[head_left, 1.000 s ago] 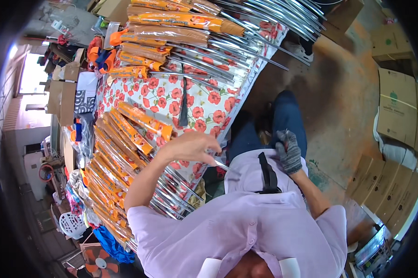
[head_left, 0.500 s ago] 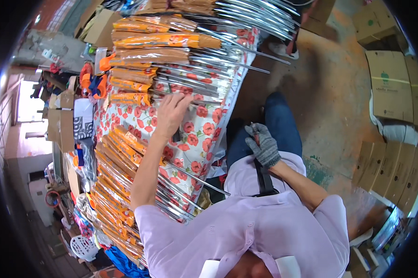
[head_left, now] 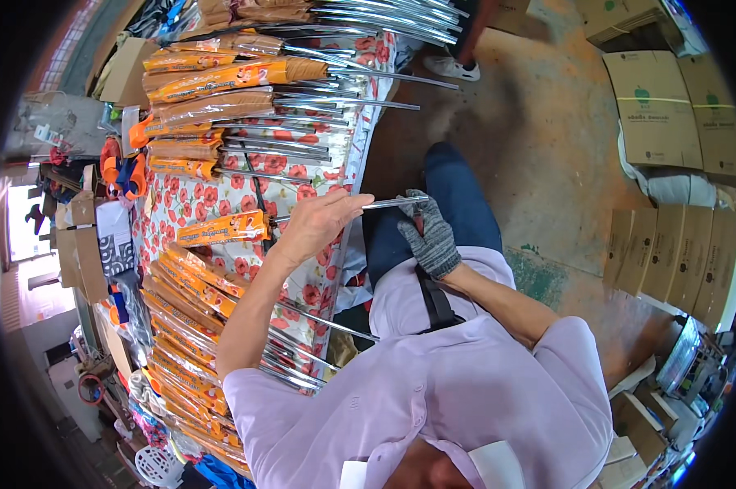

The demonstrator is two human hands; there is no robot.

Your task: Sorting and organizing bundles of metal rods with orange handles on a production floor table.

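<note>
My bare left hand [head_left: 319, 224] is closed around a thin metal rod [head_left: 384, 204]. The rod's other end runs into an orange-and-brown wrapped head [head_left: 224, 229], lying over the flowered tablecloth. My right hand [head_left: 433, 238], in a grey knitted glove, is curled over my lap by the rod's free end. Something small and partly red shows between its fingers, too covered to name. Whether the glove grips the rod or only touches it is unclear. Similar wrapped pieces with metal rods lie in a far row [head_left: 221, 81] and a near pile [head_left: 185, 359].
The flowered cloth [head_left: 254, 191] covers the table on my left. Stacked cardboard boxes [head_left: 653, 110] stand along the right side, with more boxes [head_left: 669, 261] nearer. Another person's shoe [head_left: 452, 68] is at the table's far end. Orange-handled things [head_left: 123, 175] lie beyond the table's left edge.
My left hand has picked up one wrapped piece by its rod from the far row and brought it nearer, its free end now at my gloved right hand. The view has shifted slightly.
</note>
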